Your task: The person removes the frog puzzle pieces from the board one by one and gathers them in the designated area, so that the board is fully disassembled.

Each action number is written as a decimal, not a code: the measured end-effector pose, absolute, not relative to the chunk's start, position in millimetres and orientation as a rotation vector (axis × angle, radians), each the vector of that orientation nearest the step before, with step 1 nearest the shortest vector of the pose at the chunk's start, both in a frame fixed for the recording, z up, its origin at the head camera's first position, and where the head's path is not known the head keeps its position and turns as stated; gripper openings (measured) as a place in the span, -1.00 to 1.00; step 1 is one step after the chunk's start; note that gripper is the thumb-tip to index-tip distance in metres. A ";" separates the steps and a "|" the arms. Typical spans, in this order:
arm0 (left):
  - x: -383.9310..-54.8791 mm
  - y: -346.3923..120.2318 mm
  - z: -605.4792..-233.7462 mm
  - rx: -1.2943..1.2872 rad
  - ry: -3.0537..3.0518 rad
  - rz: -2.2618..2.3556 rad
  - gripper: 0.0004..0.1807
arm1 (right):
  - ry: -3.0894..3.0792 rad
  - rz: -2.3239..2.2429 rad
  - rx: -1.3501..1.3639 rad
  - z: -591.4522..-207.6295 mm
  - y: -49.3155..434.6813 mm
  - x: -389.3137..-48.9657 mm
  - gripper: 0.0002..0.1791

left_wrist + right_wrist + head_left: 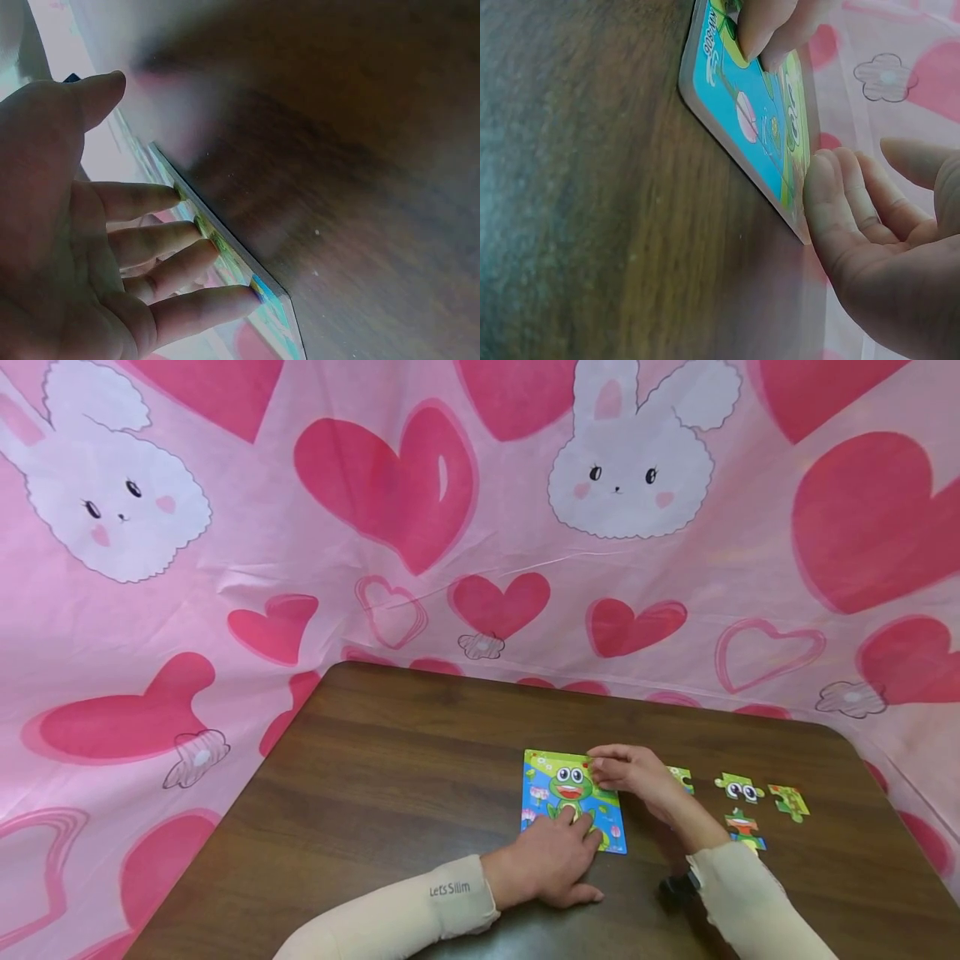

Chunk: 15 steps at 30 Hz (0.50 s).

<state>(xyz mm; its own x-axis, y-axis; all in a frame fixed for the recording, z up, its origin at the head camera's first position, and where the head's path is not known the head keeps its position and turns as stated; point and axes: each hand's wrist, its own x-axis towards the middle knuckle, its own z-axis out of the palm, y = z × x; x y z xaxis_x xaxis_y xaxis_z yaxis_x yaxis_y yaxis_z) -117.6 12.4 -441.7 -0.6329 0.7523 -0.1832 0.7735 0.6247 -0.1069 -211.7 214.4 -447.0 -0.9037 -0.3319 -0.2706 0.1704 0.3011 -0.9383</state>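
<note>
A square frog puzzle board (540,777) with a blue and green picture lies flat on the table. My left hand (551,857) rests on its lower part, fingers spread over the frog's body. In the left wrist view the fingertips (244,296) touch the board near its edge, with the thumb held apart. My right hand (633,774) is at the board's upper right corner. The right wrist view shows the right fingers (825,187) together beside the board's edge, thumb apart, with nothing pinched. Whether they touch the board is hard to tell.
Loose puzzle pieces lie right of the board: one with eyes (741,788), one with a red mouth (742,827), a green and orange one (790,802), and another (681,774) partly behind the right hand. A pink heart-patterned cloth (525,543) hangs behind the brown table (375,777).
</note>
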 end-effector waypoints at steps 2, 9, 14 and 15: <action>-117.6 12.1 -442.2 1.286 2.722 -0.272 -0.20 | 2.182 -1.613 -0.152 -448.1 211.9 -212.7 -0.51; -115.3 11.0 -443.7 1.314 2.751 -0.295 -0.22 | 2.354 -1.404 -0.184 -448.4 201.4 -212.1 -0.55; -114.7 10.4 -443.9 1.325 2.765 -0.308 -0.23 | 2.476 -1.222 -0.200 -445.0 193.9 -210.2 -0.57; -114.7 10.4 -443.9 1.326 2.767 -0.307 -0.23 | 2.492 -1.191 -0.204 -444.3 192.9 -210.0 -0.58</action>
